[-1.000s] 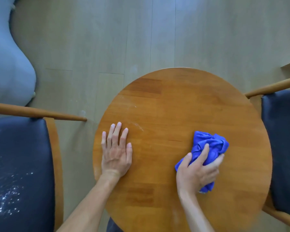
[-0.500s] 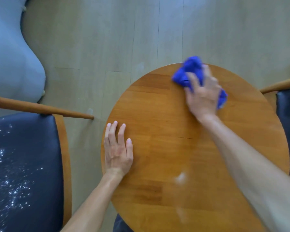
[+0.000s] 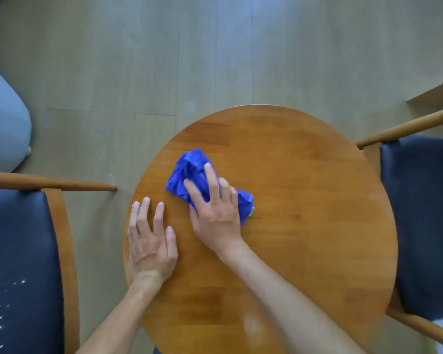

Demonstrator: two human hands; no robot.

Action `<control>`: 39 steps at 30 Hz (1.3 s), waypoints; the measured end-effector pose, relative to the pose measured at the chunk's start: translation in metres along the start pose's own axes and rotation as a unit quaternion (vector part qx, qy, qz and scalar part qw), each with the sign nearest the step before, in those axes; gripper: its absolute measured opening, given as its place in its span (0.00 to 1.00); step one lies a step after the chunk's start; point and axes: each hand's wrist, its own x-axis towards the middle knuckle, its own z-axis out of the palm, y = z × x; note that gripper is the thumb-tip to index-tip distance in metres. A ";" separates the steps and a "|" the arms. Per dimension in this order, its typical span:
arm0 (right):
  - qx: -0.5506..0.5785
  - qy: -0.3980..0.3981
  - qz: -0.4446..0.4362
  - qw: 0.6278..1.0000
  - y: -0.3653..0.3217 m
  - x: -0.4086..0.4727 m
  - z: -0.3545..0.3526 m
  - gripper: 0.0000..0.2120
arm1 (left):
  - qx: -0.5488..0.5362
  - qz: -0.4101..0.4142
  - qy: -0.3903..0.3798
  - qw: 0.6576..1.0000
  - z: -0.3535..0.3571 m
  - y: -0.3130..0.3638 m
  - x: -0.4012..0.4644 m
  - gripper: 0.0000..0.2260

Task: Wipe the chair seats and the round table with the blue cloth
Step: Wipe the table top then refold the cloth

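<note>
the left hand point(image 3: 151, 241) lies flat and open on the near left of the table point(image 3: 304, 200). just past it the right hand point(image 3: 215, 213) presses the bunched blue cloth point(image 3: 189, 169) down, fingers curled on it. the loose bunch could slip out. the white specks on the left chair seat point(image 3: 18, 264) might get missed.

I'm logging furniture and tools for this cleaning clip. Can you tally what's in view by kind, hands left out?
Round table: 1
Chairs with dark seats: 2, the left chair and the right chair
Blue cloth: 1, under the right hand
Pale blue-grey rounded thing at the left edge, what it is I cannot tell: 1
Total: 5
</note>
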 end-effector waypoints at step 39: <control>-0.082 0.175 0.578 0.793 0.143 -0.171 -0.084 0.21 | -0.005 0.005 0.019 1.000 0.014 -0.001 0.001 0.24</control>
